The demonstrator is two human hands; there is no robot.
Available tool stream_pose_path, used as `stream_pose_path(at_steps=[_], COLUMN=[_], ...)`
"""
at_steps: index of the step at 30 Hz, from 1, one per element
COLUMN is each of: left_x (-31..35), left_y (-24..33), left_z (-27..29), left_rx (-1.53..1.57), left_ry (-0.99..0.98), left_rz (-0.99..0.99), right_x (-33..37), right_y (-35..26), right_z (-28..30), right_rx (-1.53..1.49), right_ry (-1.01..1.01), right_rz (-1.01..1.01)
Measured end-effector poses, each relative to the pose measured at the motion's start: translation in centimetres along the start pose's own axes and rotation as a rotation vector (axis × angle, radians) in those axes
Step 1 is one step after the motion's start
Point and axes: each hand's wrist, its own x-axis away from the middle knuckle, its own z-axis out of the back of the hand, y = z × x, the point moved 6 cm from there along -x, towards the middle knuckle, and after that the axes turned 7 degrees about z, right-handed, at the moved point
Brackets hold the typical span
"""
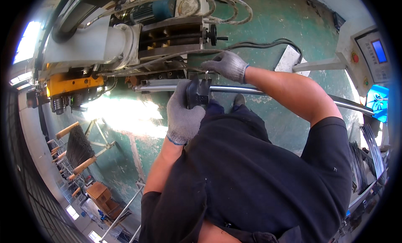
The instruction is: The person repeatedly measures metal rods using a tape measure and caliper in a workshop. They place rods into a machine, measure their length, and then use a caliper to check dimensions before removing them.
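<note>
My left hand [183,117], in a grey knit glove, is wrapped around the side of a dark metal block [198,92]. The block sits around a long shiny metal bar [236,89] that runs from left to right in front of my body. Just above the block, my gloved right hand [229,66] has its fingers bent together beside a thin upright pin [206,75] on the block. Whatever lies between those fingertips is hidden.
A machine with a handwheel [213,35], hoses and a yellow bracket [74,84] stands ahead and to the left. At the right is a control box [370,54] with a red button. A rack with wooden rollers [85,165] stands at the lower left, and metal strips [372,149] at the right.
</note>
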Motion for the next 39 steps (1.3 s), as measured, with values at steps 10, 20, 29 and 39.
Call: stream_pose_path(at_steps=[10,20,29,39], left_x=[0.5,0.8,0.2,0.1], left_y=[-0.3,0.1,0.4,0.4], left_z=[0.0,0.0,0.3,0.1], left_rx=[-0.091,-0.035,-0.085,-0.065], left_ry=[0.036,0.008,0.019,0.013], left_rz=[-0.175,-0.147,-0.065,-0.097], right_x=[0.3,0.5,0.2,0.3], right_y=[-1.2,-1.5,-1.0,-1.6], right_z=[0.8,0.8,0.6,0.9], right_rx=[0.094,0.092,0.078,0.1], right_ry=[0.035,0.024,-0.018,-0.011], right_rz=[0.043,0.022,-0.03,-0.01])
